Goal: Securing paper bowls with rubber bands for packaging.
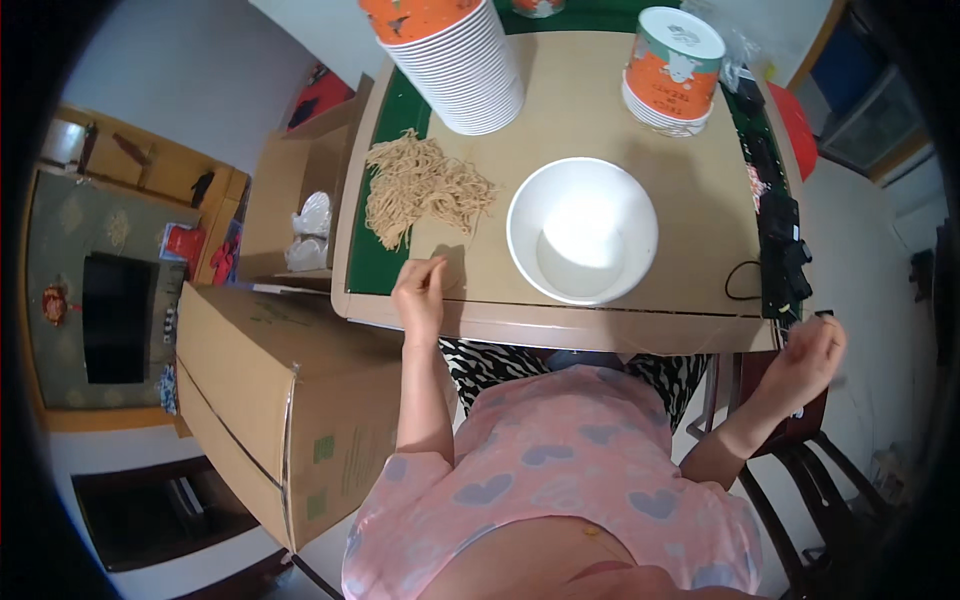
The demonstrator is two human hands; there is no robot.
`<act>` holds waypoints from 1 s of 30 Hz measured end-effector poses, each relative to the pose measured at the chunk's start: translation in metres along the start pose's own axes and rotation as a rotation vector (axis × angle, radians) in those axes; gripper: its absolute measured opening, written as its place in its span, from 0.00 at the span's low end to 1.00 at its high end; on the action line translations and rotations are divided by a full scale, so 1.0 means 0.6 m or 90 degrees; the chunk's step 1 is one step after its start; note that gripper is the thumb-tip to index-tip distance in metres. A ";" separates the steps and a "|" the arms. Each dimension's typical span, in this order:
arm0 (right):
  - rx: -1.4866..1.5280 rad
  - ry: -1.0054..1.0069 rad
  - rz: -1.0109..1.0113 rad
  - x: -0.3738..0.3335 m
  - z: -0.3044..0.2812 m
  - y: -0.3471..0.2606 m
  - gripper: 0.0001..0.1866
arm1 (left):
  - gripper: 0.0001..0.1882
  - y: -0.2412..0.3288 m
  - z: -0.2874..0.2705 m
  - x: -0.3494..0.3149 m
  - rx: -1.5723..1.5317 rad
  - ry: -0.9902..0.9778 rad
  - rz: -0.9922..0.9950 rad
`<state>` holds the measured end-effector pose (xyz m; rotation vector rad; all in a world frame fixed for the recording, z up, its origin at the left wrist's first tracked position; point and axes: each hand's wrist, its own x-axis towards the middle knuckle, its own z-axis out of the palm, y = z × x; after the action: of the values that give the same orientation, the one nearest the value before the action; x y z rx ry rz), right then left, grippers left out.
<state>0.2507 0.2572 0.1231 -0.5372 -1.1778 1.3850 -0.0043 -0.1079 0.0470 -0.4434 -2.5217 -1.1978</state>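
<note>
Bare left hand (420,295) curled just beside a loose pile of tan, crinkled, string-like strands (415,190)

The left hand is over the near edge of the tan-topped table (565,120), toward its near left corner, fingers folded in and thumb together with the forefinger. Whether anything thin is pinched there cannot be told. The strands lie just beyond it, spread partly over the green strip (372,270) along the table's left edge.

The bare right hand (808,358) is just outside the near right corner, its fingers also curled together; any small thing inside is impossible to make out. Nearest to it are black box-shaped devices (783,245) at the right edge, with a thin black cable loop (728,285) beside them.

A round, white, smooth bowl (530,220) stands near the middle of the near edge, between the two hands and well apart from both. A tall stack of white-rimmed orange tubs (465,85) rises toward the far left corner; a white-lidded orange-and-green tub (672,82) stands toward the far right corner. Beyond the left edge are brown cardboard boxes (330,420).
</note>
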 end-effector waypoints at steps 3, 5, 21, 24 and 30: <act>-0.329 -0.141 0.033 -0.046 0.015 0.021 0.05 | 0.05 0.050 0.006 0.010 -0.010 0.040 0.009; -0.384 -0.324 -0.009 -0.069 0.050 0.042 0.05 | 0.06 0.129 0.008 0.009 -0.072 0.035 0.056; -0.015 -0.501 0.331 -0.104 0.080 0.068 0.06 | 0.21 0.364 0.098 -0.027 -0.170 -0.446 0.450; 0.009 -0.558 0.399 -0.097 0.070 0.070 0.07 | 0.15 0.353 0.097 -0.031 -0.187 -0.513 0.418; 0.049 -0.554 0.452 -0.094 0.069 0.057 0.06 | 0.09 0.354 0.098 -0.036 -0.218 -0.463 0.426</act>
<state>0.2112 0.1979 0.0917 -0.2926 -1.6863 2.4066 0.0924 0.0631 0.1495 -1.9188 -2.2897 -1.3186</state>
